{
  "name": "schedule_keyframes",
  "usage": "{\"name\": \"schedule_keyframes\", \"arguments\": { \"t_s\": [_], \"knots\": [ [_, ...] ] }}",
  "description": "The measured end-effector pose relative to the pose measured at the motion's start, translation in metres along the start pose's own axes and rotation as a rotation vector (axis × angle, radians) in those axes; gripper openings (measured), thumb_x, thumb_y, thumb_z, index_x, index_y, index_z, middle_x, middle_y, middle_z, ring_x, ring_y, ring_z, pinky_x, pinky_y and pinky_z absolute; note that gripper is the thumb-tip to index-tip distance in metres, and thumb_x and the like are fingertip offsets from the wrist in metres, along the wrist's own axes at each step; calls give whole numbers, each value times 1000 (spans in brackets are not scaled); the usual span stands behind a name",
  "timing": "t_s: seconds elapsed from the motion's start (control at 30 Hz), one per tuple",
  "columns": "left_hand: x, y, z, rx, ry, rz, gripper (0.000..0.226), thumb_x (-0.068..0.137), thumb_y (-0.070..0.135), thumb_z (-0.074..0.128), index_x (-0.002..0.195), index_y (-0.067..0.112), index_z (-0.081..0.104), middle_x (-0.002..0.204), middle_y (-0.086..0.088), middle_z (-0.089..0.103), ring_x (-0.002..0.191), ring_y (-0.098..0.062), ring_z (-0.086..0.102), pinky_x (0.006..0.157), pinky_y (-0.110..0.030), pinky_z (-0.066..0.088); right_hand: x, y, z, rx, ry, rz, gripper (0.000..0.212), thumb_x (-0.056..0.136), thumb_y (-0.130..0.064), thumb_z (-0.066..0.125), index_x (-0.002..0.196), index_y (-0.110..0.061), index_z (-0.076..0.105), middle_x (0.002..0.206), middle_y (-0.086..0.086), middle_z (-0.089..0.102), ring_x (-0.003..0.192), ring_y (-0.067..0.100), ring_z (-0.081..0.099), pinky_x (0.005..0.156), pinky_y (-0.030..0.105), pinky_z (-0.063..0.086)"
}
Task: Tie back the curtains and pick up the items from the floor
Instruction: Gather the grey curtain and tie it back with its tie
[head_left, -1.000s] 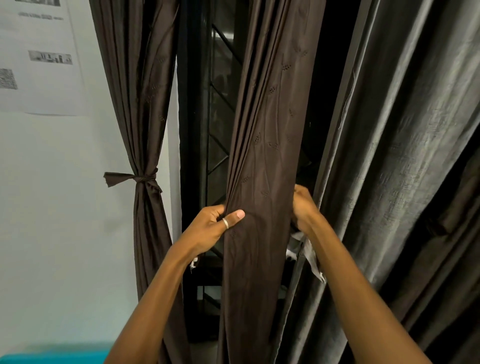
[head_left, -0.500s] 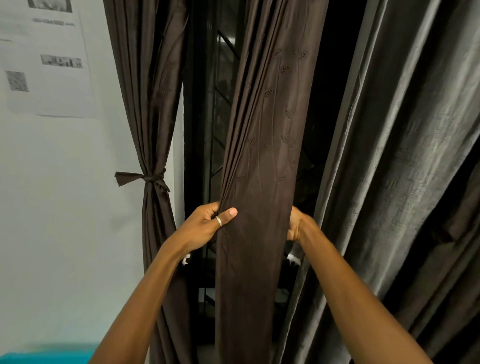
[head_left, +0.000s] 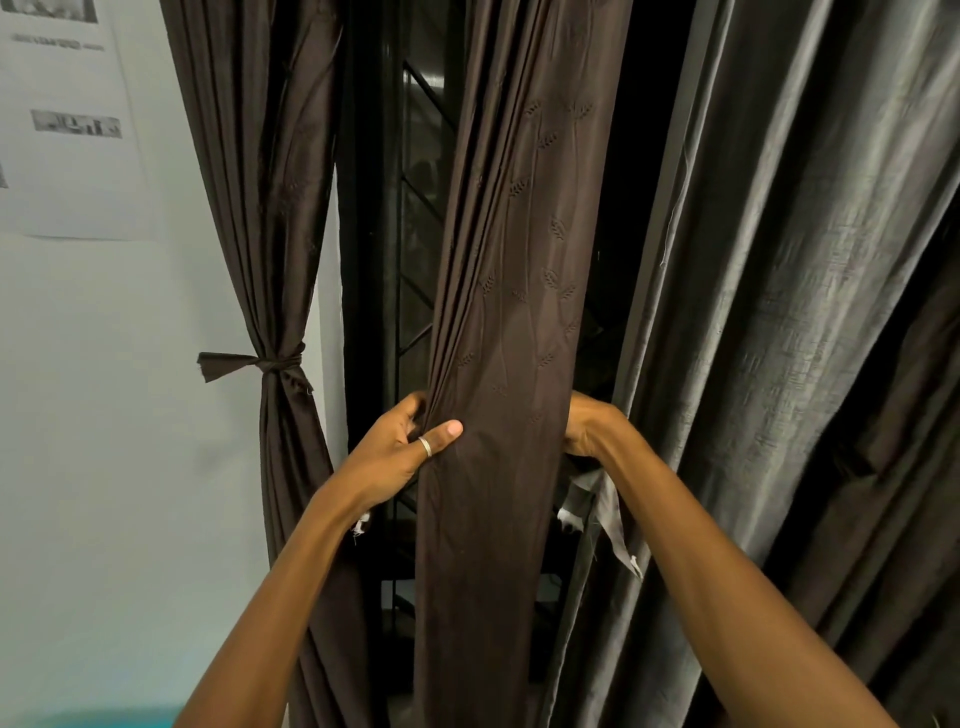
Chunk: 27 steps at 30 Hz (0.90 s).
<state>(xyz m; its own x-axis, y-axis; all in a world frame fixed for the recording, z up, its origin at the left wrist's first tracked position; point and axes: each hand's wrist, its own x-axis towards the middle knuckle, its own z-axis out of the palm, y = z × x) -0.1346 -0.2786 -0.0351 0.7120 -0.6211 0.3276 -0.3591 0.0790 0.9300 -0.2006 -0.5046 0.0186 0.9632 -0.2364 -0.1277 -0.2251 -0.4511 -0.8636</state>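
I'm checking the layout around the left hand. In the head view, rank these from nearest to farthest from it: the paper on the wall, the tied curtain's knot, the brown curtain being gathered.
From the left hand:
1. Brown curtain, gripped, at centre.
2. Knot, up and left.
3. Paper, top left on the wall.

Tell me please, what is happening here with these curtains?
A person is tying back curtains. The left curtain is already bound with a tie. Both hands grip the middle brown curtain, gathered into a bunch: the left hand on its left edge, the right hand on its right edge. A grey strip hangs below the right hand. This curtain is not yet tied. The grey curtain hangs loose.
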Motion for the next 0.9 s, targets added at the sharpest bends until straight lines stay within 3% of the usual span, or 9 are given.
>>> {"name": "schedule_keyframes", "arguments": {
  "t_s": [0.13,0.2,0.27,0.4,0.5,0.6,0.67,0.8,0.9],
  "knots": [
    [0,0,0,-6,-2,-22,94,75,64,76,151,20,40,143,8,58,135,-13,51,115,-42,40,-8,-6,7,-26,43,-75,15,99,-9,60,104,2,70,108,23,67,94,32,62,93,53,57],
    [0,0,-1,-4,10,-29,78,82,54,73,147,20,45,138,9,61,130,-10,55,113,-38,43,-13,-8,8,-32,21,-139,14,99,-5,59,94,-14,69,97,9,66,88,21,62,81,36,58],
    [1,-1,-1,20,24,-35,59,89,43,69,141,23,49,133,11,62,127,-8,57,111,-34,45,-17,-7,9,-56,0,-196,20,97,-3,60,96,-23,65,98,-1,63,90,15,61,80,29,54],
    [5,-1,0,202,106,-3,35,96,39,63,126,21,59,120,9,69,111,-6,65,103,-32,52,-13,-2,6,-183,71,-329,26,94,-4,67,113,-21,63,105,-7,63,97,6,59,96,33,52],
    [11,0,3,404,230,39,32,96,41,62,106,11,65,100,-4,71,89,-19,69,84,-35,59,-13,3,2,-191,125,-395,6,96,-2,64,95,-1,69,86,6,69,79,5,62,76,26,54],
    [18,0,10,628,345,73,38,94,44,64,82,8,59,87,-5,57,72,-19,58,67,-31,48,-16,9,-1,-198,174,-328,21,94,-9,67,74,-8,71,68,-3,71,69,8,67,74,35,57],
    [22,2,16,734,403,68,39,93,46,64,75,14,53,85,-2,52,70,-14,54,66,-29,44,-21,13,2,-315,299,-270,17,93,-15,66,79,-8,73,76,3,74,76,18,70,80,47,59],
    [32,8,30,832,482,7,42,90,53,65,82,13,58,79,-2,62,75,-22,62,67,-38,56,-37,23,33,-324,608,-246,17,96,-20,57,94,-19,74,85,1,73,79,23,68,73,47,59],
    [34,14,41,895,505,-51,43,89,57,63,79,17,55,75,-1,61,76,-25,63,63,-36,52,-46,23,57,-245,756,-240,20,98,-25,53,103,-23,73,94,3,72,88,24,67,79,45,58]
  ]
}}
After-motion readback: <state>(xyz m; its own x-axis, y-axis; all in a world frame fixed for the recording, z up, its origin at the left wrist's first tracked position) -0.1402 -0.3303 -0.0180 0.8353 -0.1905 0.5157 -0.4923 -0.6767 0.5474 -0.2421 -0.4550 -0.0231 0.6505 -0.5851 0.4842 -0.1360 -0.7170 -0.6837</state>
